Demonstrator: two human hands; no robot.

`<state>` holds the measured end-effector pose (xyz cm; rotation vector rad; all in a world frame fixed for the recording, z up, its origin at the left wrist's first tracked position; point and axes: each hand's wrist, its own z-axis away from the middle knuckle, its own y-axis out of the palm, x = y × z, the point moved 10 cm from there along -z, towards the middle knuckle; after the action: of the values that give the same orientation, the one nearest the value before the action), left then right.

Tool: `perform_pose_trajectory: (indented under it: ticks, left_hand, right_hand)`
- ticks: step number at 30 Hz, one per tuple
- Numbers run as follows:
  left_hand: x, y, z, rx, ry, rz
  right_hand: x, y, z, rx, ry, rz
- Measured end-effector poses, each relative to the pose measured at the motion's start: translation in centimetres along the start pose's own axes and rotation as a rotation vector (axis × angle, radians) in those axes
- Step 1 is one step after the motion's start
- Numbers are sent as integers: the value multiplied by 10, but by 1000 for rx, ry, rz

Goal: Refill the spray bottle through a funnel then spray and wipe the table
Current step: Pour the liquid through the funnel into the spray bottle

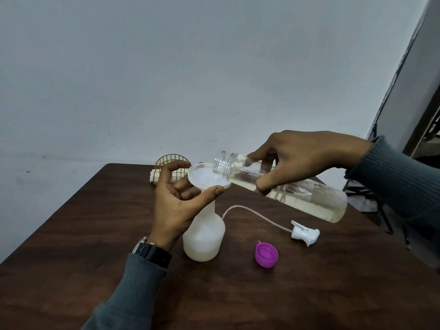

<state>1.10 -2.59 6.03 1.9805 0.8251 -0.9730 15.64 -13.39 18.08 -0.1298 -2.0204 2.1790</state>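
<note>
A white translucent spray bottle stands open on the dark wooden table, with a little liquid at its bottom. A white funnel sits in its neck, and my left hand grips the funnel's rim and stem. My right hand holds a clear plastic bottle of pale liquid, tilted with its open mouth over the funnel. The white spray head with its thin tube lies on the table to the right. A purple cap lies upside down near it.
A gold wire holder with a white cloth in it stands at the table's far edge, behind the funnel. A grey wall rises behind the table. Dark stand legs show off the table's right side.
</note>
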Motion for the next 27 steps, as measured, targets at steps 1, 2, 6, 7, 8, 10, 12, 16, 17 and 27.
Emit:
perform_pose_trajectory:
  ticks: [1,2,6,7,8,10,12,16,17,27]
  left_hand:
    - [0,0,0,1,0,-1]
    - [0,0,0,2,0,-2]
    - [0,0,0,-1,0,1]
    - [0,-1,0,0,1,3]
    - [0,-1,0,1,0,6]
    - [0,0,0,3,-2,12]
    - [0,0,-1,4,-3,14]
    - [-1,0,-1,5,-1,9]
    - [-1,0,-1,6,0,12]
    - [-2,0,-1,4,7,2]
  right_hand:
    - [0,0,0,3,3,-1]
    - [0,1,0,4,4,-3]
    - [1,0,-1,0,4,-2]
    - [0,0,-1,-1,6,-1]
    - [0,0,-1,-1,5,1]
    - [1,0,-1,-1,0,7]
    - [1,-1,-1,0,-2,8]
    - [1,-1,-2,6,-3,6]
    - [1,-1,-2,7,-4,7]
    - [0,0,-3,8,-8,15]
